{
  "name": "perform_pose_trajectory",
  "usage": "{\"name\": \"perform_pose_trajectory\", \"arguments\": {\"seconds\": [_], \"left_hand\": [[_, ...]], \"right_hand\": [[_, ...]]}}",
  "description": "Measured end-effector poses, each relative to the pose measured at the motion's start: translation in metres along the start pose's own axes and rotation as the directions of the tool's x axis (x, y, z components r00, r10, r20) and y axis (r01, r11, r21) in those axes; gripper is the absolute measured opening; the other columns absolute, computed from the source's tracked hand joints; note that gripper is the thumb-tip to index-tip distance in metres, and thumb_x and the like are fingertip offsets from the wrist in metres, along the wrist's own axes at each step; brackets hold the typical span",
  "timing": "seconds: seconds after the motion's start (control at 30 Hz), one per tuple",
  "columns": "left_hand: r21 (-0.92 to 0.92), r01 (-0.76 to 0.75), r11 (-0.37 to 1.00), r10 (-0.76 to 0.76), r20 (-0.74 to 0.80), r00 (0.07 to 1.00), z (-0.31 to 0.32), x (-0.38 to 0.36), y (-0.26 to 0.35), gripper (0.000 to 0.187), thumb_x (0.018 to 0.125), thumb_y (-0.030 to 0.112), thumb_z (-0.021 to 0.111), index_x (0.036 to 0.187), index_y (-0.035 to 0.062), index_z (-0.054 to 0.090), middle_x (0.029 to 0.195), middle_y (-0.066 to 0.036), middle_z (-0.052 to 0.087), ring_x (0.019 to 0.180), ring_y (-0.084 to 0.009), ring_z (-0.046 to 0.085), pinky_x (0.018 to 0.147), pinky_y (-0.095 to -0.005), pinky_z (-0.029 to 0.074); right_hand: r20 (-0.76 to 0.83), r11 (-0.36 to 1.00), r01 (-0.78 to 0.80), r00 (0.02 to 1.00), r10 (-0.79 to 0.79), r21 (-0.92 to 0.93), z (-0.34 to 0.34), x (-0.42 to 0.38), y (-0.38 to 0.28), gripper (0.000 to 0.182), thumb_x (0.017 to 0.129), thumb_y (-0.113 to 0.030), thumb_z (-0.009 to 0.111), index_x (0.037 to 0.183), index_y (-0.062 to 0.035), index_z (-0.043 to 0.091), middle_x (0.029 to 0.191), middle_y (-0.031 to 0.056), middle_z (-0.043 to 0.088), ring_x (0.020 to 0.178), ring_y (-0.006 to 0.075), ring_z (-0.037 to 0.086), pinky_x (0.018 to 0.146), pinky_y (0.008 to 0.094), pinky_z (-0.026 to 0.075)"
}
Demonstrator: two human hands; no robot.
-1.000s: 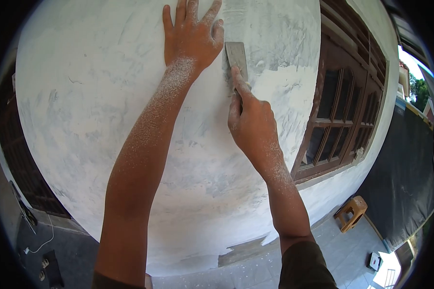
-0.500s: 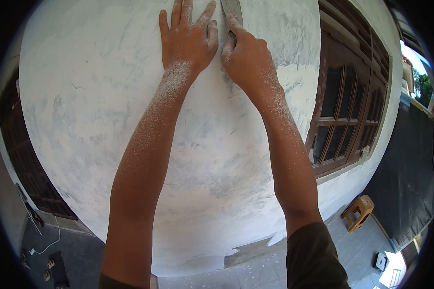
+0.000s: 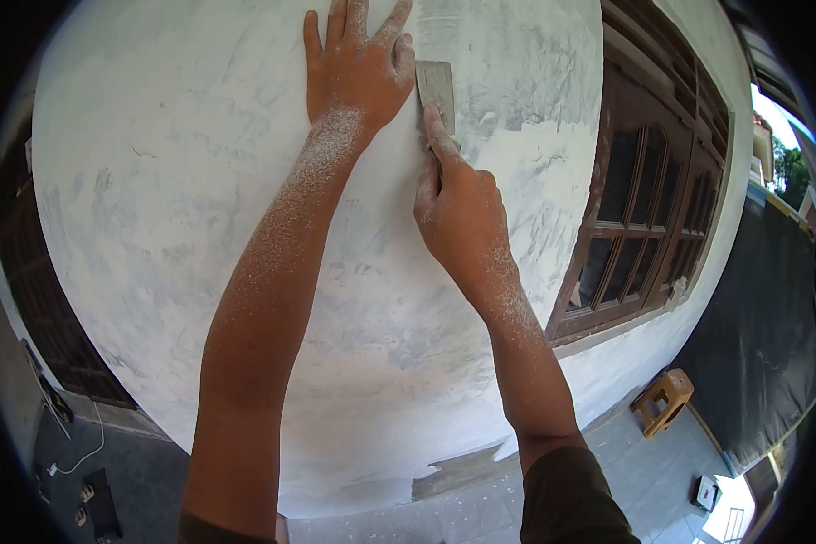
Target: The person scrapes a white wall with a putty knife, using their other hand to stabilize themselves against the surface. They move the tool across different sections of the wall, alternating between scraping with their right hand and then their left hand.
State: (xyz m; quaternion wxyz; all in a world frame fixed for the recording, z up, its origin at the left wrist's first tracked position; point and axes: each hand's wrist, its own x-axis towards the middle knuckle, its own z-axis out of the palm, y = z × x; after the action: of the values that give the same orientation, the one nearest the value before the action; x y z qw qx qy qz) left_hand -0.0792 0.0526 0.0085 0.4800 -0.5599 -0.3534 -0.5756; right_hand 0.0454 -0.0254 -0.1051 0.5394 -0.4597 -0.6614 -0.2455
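Observation:
My left hand point(image 3: 361, 68) lies on the upper part of the white, grey-streaked wall point(image 3: 399, 299), its fingers spread and holding nothing. Just to its lower right, my right hand point(image 3: 462, 199) grips a putty knife point(image 3: 436, 89) by the handle, with the index finger stretched along the tool. The knife's flat metal blade points up against the wall, beside the left thumb. White dust covers both hands and forearms. The handle is mostly hidden inside the right hand.
A brown wooden window point(image 3: 639, 208) is at the right, with a black sheet point(image 3: 757, 317) beyond it. On the tiled floor at lower right stand a brown stool point(image 3: 664, 402) and a small box point(image 3: 705, 492). A white cable point(image 3: 89, 458) lies at lower left.
My right hand and the putty knife have moved down the wall, and the whole blade now shows. My left hand stays spread in nearly the same place.

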Motion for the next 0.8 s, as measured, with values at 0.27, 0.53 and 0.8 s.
{"name": "perform_pose_trajectory", "arguments": {"seconds": [0.27,0.53,0.8], "left_hand": [[0.023,-0.028,0.999,0.029,-0.011,1.0,0.002,-0.003,0.001,0.054,0.103,0.034,0.042,0.154,0.0181,0.043,0.166,-0.017,0.024,0.156,-0.0306,0.015,0.126,-0.0527,0.007],[0.034,-0.026,0.999,0.027,-0.029,0.999,0.004,-0.004,0.0,0.053,0.103,0.033,0.04,0.154,0.0182,0.044,0.166,-0.017,0.024,0.156,-0.0305,0.016,0.126,-0.0524,0.007],[0.098,-0.075,0.992,0.089,-0.144,0.986,0.015,-0.004,-0.006,0.053,0.103,0.034,0.039,0.154,0.0185,0.044,0.166,-0.016,0.024,0.156,-0.0297,0.015,0.126,-0.0524,0.007]], "right_hand": [[-0.026,0.998,0.03,0.999,-0.032,-0.049,-0.004,-0.006,0.002,0.056,0.096,-0.01,0.056,0.151,-0.0063,0.046,0.079,0.023,0.073,0.069,0.0325,0.074,0.065,0.0454,0.062],[-0.085,0.999,0.018,0.996,-0.014,0.05,-0.013,0.058,-0.008,0.052,0.097,-0.012,0.056,0.149,-0.0061,0.049,0.087,0.0246,0.073,0.075,0.0379,0.074,0.072,0.0474,0.062],[-0.093,0.999,0.02,0.996,-0.016,0.042,-0.015,0.07,-0.004,0.051,0.098,-0.012,0.054,0.148,-0.0056,0.049,0.084,0.0225,0.074,0.071,0.0348,0.074,0.068,0.0459,0.063]]}}
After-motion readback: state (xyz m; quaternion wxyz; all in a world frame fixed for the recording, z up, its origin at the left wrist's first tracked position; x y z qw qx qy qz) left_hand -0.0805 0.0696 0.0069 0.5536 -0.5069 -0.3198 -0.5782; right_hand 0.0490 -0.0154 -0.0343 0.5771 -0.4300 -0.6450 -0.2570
